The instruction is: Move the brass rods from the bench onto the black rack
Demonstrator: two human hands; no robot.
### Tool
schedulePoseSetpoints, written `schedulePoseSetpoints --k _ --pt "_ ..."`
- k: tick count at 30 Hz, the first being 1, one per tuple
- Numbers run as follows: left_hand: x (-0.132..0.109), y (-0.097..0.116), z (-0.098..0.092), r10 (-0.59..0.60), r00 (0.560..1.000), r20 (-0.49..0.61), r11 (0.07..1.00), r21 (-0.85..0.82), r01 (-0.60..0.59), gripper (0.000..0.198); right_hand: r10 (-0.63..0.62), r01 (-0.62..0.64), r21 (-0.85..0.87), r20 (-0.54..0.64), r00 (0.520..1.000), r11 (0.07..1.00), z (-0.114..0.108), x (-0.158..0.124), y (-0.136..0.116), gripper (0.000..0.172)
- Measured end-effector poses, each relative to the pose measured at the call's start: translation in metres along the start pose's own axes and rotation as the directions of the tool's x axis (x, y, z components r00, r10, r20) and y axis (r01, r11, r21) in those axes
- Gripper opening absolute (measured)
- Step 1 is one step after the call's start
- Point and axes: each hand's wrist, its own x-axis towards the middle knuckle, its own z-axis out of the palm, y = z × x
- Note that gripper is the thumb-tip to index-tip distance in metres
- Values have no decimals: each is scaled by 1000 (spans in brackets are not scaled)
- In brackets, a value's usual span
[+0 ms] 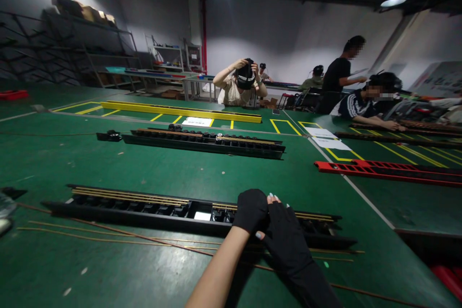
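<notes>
"Where are we?"

"Over the black tray (137, 220) on the green surface (108, 264); our left hand (252, 208) and right hand (287, 231) meet at its right half."

"And our fingers (276, 198)?"

"The right's lie close together, thumb apart; the left's are hidden. Whether either grips, we can't tell."

"What might go wrong?"

"Pressing unevenly, we could spring the brass rods (133, 196) out; dragging back might snag the loose rods (155, 240)."

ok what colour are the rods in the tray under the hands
The rods are golden; they show best in the head view.
</notes>
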Motion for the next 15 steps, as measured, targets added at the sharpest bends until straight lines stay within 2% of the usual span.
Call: schedulePoseSetpoints --k 6,12,15 --pt "-1 -1 0 18 1000 1 1000 20 -19 29 5 -6 9 38 999 1000 -6 3 10 79" --pt "0 -3 3 23 1000 -6 999 42 -23 35 41 -39 -80 16 999 996 -7 -2 25 69" --pt "2 -3 4 31 1000 3 999 41 -31 34 50 -47 -69 52 997 997 -7 -5 24 65"
